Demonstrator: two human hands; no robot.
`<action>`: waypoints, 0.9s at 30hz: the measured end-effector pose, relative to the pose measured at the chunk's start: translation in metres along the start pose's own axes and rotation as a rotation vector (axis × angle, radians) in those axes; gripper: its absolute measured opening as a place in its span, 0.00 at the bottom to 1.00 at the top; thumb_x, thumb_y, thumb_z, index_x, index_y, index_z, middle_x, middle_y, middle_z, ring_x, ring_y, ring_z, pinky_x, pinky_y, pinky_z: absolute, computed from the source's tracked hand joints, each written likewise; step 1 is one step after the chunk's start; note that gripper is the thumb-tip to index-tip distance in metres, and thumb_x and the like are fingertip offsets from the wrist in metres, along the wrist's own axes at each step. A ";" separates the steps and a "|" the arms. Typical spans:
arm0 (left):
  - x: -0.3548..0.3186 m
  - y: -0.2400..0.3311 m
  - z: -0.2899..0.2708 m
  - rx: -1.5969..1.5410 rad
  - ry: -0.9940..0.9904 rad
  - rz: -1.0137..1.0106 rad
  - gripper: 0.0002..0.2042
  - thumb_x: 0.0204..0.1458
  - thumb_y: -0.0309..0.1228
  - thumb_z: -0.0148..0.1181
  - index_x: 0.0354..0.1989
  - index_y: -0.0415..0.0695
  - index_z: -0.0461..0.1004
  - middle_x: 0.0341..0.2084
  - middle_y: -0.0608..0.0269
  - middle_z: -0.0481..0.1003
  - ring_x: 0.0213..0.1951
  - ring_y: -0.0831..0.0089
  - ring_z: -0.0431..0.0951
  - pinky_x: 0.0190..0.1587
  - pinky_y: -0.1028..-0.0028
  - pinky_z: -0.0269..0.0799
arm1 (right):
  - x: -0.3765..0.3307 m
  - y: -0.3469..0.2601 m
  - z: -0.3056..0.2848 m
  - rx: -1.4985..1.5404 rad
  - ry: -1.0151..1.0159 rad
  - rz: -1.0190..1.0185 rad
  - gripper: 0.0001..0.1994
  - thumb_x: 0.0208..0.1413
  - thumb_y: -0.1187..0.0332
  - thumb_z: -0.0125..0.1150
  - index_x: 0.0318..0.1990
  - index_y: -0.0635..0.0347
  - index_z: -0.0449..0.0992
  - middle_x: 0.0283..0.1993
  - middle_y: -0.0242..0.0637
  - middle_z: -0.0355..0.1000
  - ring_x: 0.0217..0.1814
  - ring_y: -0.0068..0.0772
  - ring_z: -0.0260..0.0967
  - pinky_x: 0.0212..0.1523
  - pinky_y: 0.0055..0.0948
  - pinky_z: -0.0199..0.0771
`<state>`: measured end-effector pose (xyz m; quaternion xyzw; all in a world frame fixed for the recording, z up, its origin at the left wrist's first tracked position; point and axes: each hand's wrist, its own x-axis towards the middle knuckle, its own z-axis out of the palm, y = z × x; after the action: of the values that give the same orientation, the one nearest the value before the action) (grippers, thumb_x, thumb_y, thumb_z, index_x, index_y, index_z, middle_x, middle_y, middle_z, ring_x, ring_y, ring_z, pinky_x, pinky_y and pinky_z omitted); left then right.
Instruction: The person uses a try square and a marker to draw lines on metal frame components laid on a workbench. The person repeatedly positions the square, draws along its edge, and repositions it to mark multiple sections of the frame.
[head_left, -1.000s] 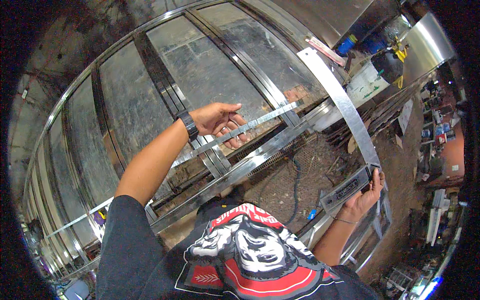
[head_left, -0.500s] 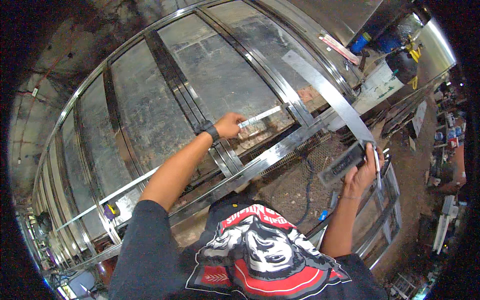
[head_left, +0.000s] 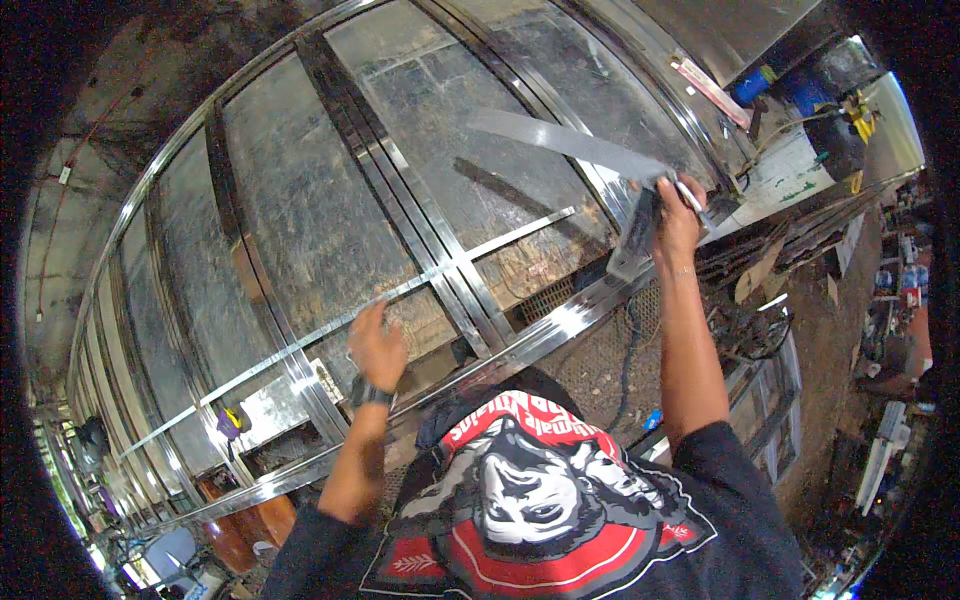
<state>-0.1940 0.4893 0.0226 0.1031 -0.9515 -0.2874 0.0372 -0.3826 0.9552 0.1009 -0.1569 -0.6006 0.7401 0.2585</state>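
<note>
My right hand (head_left: 678, 225) grips a large metal square at its corner. The square's long silver blade (head_left: 560, 138) reaches leftward over the frame and its short, darker arm (head_left: 632, 240) points down. A slim white-and-silver pen (head_left: 692, 196) is in the same hand. My left hand (head_left: 379, 350) hovers slightly blurred, fingers apart and holding nothing, just below a tape measure's extended blade (head_left: 420, 280). That blade lies across the shiny metal bars (head_left: 385, 170). A purple-and-yellow tape measure case (head_left: 232, 422) rests at the left.
The long metal frame has a bright near rail (head_left: 545, 335) close to my body. A red-and-white long box (head_left: 712, 92) and a blue container (head_left: 752, 85) stand at the far right. A dark cable (head_left: 627, 370) hangs below the rail, beside a blue object (head_left: 654, 419).
My left hand has let go of the tape blade's end and moved left and nearer. My right hand has carried the square and pen forward and left, over the frame.
</note>
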 end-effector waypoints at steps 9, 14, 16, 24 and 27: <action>-0.091 -0.074 -0.033 0.295 -0.220 -0.234 0.41 0.47 0.43 0.72 0.69 0.42 0.63 0.65 0.33 0.64 0.66 0.37 0.63 0.67 0.46 0.60 | 0.058 0.083 0.167 -0.205 -0.194 0.072 0.23 0.50 0.73 0.74 0.53 0.57 0.72 0.45 0.36 0.74 0.48 0.31 0.71 0.52 0.32 0.73; -0.103 -0.098 -0.027 0.175 0.014 -0.211 0.36 0.51 0.37 0.68 0.69 0.43 0.64 0.63 0.35 0.67 0.64 0.38 0.66 0.64 0.45 0.63 | 0.072 0.164 0.209 -0.262 -0.248 0.044 0.24 0.50 0.70 0.76 0.55 0.56 0.72 0.46 0.39 0.75 0.49 0.37 0.72 0.53 0.34 0.74; -0.124 -0.103 -0.015 0.241 0.180 -0.194 0.33 0.52 0.35 0.66 0.68 0.44 0.65 0.62 0.36 0.67 0.64 0.38 0.66 0.64 0.44 0.63 | 0.070 0.196 0.209 -0.477 -0.400 -0.487 0.24 0.52 0.64 0.75 0.55 0.58 0.73 0.48 0.40 0.75 0.50 0.42 0.73 0.54 0.36 0.73; -0.135 -0.130 -0.072 0.288 0.461 -0.613 0.31 0.51 0.31 0.65 0.65 0.39 0.66 0.61 0.37 0.67 0.65 0.40 0.64 0.66 0.48 0.61 | 0.093 0.221 0.215 -0.929 -0.421 -0.452 0.22 0.62 0.63 0.65 0.59 0.62 0.68 0.55 0.56 0.76 0.54 0.62 0.75 0.54 0.51 0.72; -0.170 -0.196 -0.085 0.243 0.608 -0.728 0.33 0.48 0.31 0.68 0.64 0.34 0.66 0.59 0.36 0.68 0.63 0.40 0.66 0.65 0.47 0.62 | 0.073 0.223 0.218 -1.021 -0.571 -0.403 0.20 0.61 0.65 0.64 0.58 0.56 0.67 0.47 0.56 0.77 0.52 0.64 0.75 0.50 0.54 0.72</action>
<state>0.0174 0.3209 -0.0178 0.5121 -0.8263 -0.1256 0.1982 -0.6040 0.7891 -0.0596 0.0602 -0.9424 0.3085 0.1147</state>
